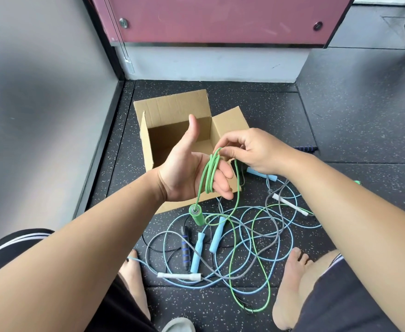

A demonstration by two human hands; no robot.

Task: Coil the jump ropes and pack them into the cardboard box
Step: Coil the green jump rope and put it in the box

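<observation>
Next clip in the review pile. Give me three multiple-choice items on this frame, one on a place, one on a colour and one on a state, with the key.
1. Where is the green handle?
A. Inside the cardboard box
B. Hanging below the left hand
C. Gripped in the right hand

2. What colour is the rope wound round the left hand?
A. Grey
B. Black
C. Green

3. What state is the cardboard box in?
A. Open
B. Taped shut
C. Flattened

Key:
1 B, the handle dangles on its rope just under the palm.
2 C, green loops circle the left hand, and the right hand pinches their top.
3 A, the flaps stand up and the inside walls show.
</observation>
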